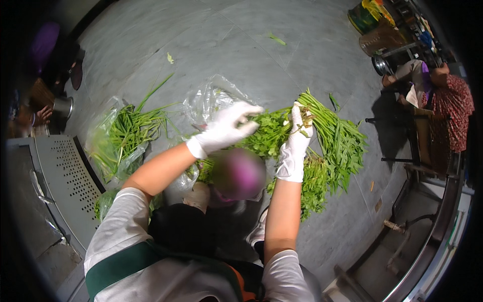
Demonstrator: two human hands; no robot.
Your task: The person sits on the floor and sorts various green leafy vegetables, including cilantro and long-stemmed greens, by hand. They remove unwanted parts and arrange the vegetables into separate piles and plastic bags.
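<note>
My left hand, in a white glove, hovers over the greens with its thumb and fingers apart and nothing visible between them. In its white glove my right hand grips a bunch of leafy herbs, which looks like coriander and fans out to the left. Some wilted brownish leaves show at those fingers. Just right of that hand lies a pile of long-stemmed leafy greens on the floor. More herbs lie below it, roots toward the stems. Between my arms a blurred round purple patch hides what is there.
A clear plastic bag lies behind my left hand. Long green stalks spill from another bag at left, near a perforated metal panel. A seated person is at right; another person's hand shows far left. Leaf scraps dot the floor.
</note>
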